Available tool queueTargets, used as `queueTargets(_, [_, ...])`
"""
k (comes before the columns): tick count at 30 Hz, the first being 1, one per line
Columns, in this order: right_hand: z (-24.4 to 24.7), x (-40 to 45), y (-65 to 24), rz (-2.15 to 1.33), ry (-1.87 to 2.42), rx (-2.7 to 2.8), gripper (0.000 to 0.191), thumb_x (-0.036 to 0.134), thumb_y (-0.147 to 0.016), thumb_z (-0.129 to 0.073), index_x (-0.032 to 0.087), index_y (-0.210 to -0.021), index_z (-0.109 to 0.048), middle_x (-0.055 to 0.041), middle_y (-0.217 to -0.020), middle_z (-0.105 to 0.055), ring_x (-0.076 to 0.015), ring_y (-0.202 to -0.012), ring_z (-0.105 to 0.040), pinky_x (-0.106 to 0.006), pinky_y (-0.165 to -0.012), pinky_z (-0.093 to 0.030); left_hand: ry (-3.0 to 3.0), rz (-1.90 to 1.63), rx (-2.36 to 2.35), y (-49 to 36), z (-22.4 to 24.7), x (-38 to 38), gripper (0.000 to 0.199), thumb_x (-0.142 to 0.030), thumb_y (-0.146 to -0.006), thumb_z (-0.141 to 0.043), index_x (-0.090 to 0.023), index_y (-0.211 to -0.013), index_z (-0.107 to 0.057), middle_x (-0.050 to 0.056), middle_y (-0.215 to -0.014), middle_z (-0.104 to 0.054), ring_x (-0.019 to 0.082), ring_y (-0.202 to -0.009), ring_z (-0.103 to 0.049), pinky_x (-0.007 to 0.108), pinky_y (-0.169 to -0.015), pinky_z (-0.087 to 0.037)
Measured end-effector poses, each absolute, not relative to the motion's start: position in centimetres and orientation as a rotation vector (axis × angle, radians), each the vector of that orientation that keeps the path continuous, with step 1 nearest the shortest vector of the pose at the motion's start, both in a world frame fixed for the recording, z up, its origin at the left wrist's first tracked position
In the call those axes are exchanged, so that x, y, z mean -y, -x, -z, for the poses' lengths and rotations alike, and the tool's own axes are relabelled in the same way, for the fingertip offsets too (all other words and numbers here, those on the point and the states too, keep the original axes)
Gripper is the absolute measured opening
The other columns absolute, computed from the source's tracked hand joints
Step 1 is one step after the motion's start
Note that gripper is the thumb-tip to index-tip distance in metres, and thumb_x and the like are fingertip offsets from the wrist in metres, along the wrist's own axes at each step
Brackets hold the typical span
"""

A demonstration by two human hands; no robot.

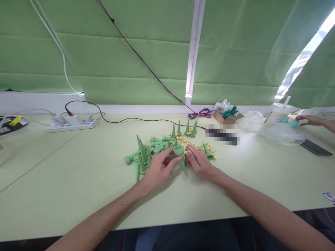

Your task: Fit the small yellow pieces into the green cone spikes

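Left hand grips green watering spike, right hand yellow valve; 4 far spikes seem fitted, left pile seemingly unfitted.

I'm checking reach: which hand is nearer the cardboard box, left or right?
Right. The right hand is in front and to the left of the cardboard box; the left hand is farther left.

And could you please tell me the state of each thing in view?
Green cone: tilted, wide end up
Left hand: closed on that cone
Right hand: pinching a yellow piece beside it
Other green cones: some upright, some lying
Loose yellow pieces: scattered
Power strip: plugs inserted
Cardboard box: open
Cup: straw inserted
Blinds: lowered
Red-blue cable: partly bundled
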State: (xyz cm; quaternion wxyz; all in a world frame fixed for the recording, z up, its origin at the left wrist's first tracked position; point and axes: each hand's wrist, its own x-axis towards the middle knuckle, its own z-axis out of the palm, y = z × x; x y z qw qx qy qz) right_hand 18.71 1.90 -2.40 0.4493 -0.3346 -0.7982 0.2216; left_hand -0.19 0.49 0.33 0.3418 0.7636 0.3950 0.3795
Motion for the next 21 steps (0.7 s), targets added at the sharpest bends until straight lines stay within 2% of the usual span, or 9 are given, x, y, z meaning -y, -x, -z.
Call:
queueTargets(10, [2.23,-1.81,-18.69,-0.512,0.811,1.976,0.038,0.042,-0.104,-0.029,0.023,-0.072,-0.035,0.0048,-0.053,-0.042,-0.0115,-0.046,-0.035,-0.028,-0.048,-0.028,-2.098,-0.998,-1.042,0.39,0.06,-0.75,0.016,-0.034,-0.093,-0.052,-0.019,-0.092,-0.058,-0.007,-0.05,-0.045,0.01,-0.044,-0.046,0.022,-0.046,-0.034])
queueTargets(21, [2.03,-1.72,-18.6,-0.466,0.8,1.953,0.042,0.039,-0.104,-0.03,0.022,-0.066,-0.036,0.0042,-0.05,-0.041,-0.0104,-0.045,-0.035,-0.028,-0.047,-0.028,-2.156,-0.997,-1.01,0.59,0.18,-0.84,0.023,-0.028,-0.095,-0.049,-0.019,-0.109,-0.064,-0.005,-0.054,-0.049,0.01,-0.048,-0.046,0.021,-0.052,-0.039])
